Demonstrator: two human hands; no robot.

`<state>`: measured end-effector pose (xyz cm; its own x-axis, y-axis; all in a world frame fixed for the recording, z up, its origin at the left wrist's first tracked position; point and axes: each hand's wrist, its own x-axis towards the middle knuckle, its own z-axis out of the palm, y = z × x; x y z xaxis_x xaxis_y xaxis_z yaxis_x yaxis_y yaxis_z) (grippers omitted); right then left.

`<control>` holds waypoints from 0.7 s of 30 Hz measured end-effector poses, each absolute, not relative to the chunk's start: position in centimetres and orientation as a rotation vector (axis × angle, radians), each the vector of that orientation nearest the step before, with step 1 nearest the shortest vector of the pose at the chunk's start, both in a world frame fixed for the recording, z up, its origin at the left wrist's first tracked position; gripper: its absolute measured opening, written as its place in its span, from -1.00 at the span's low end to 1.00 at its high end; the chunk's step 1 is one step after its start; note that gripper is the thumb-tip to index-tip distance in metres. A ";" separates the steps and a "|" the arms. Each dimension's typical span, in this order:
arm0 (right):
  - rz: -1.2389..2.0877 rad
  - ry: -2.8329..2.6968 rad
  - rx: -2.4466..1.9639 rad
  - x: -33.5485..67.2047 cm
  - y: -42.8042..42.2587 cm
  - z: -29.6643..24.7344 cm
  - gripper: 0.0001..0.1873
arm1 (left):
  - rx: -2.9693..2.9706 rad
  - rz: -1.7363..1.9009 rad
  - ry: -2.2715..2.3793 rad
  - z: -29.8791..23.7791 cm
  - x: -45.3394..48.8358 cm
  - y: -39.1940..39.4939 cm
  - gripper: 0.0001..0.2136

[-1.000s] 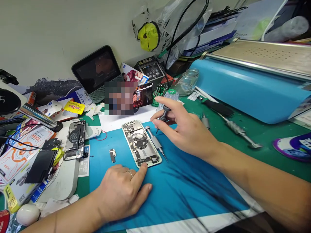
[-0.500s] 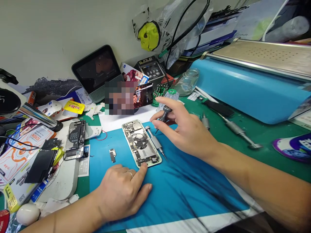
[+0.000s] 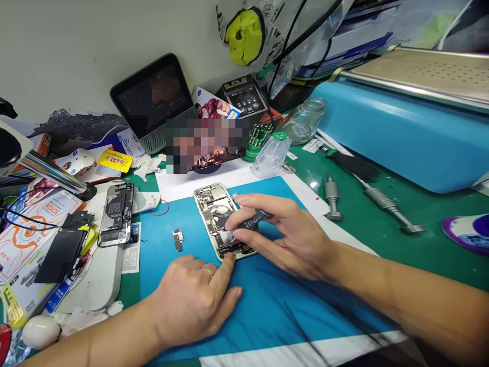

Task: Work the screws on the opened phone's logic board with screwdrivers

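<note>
An opened smartphone (image 3: 212,216) lies on the blue mat (image 3: 160,275) with its inner boards and a round coil area showing. My left hand (image 3: 194,295) rests on the mat. Its index fingertip touches the phone's near edge, the thumb is apart, and the other fingers are curled. Over the phone's right side, my right hand (image 3: 282,229) pinches a dark grey screwdriver (image 3: 256,219) between thumb and fingers. The screwdriver's tip cannot be made out. A small metal bracket (image 3: 178,240) lies left of the phone. Another screwdriver beside the phone is mostly hidden by my right hand.
On the left, a second phone part (image 3: 117,214) lies on a white block near boxes. A clear cup (image 3: 272,155), green bit holder (image 3: 260,136) and glass jar (image 3: 305,120) stand behind. To the right are a short screwdriver (image 3: 332,196) and a blue machine (image 3: 393,137).
My right hand has moved down and left over the phone with the screwdriver, covering the one lying there. My left hand stays at the phone's edge. The view has shifted slightly.
</note>
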<state>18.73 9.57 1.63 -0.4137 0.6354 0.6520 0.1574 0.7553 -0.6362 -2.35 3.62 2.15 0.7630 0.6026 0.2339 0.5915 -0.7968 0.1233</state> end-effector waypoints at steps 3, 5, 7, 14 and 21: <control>0.605 -1.985 -0.634 18.8 9.6 1.5 -0.37 | 2.893 0.397 0.984 2.0 -2.4 3.6 -0.64; 0.586 -2.014 -0.640 18.8 9.5 1.6 -0.37 | 2.889 0.400 0.984 2.0 -2.4 3.6 -0.64; 0.572 -2.036 -0.648 18.8 9.5 1.7 -0.38 | 2.891 0.409 0.986 2.0 -2.5 3.5 -0.64; 0.546 -2.079 -0.686 18.6 9.1 2.0 -0.42 | 2.889 0.418 0.990 2.0 -2.4 3.5 -0.64; 0.424 -2.141 -0.498 19.0 9.8 1.8 -0.36 | 2.887 0.429 0.974 2.1 -2.4 3.7 -0.65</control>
<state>18.96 9.82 1.81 -0.5392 0.4932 0.6827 0.1961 0.8619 -0.4677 -2.37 3.69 2.08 0.7612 0.6023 0.2406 0.5842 -0.7978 0.1490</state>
